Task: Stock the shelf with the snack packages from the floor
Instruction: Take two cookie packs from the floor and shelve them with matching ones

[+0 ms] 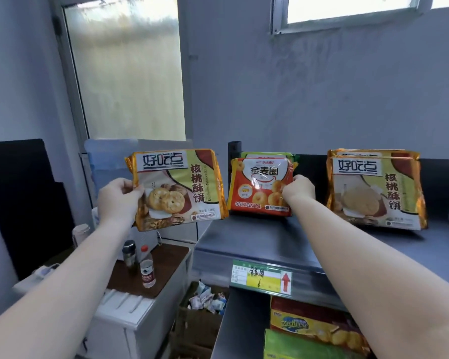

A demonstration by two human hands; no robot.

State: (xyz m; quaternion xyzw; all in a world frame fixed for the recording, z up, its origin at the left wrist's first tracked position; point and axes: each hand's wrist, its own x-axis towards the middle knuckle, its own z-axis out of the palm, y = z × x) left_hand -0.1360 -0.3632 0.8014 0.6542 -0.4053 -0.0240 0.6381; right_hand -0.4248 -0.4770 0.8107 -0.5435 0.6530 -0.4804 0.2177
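Observation:
My left hand (118, 199) grips the left edge of a gold-and-green walnut cookie package (178, 189), held upright in the air just left of the grey top shelf (265, 242). My right hand (300, 190) pinches the right edge of an orange ring-biscuit package (259, 189) that stands upright on the shelf, with another package close behind it. Further right on the same shelf stand two more walnut cookie packages (376, 189), one behind the other.
A price label (261, 277) hangs on the shelf's front edge. Boxed snacks (314, 325) fill the lower shelf. To the left a small brown-topped cabinet (166, 257) carries two bottles (147, 268). A cardboard box of wrappers (205, 301) sits on the floor between them.

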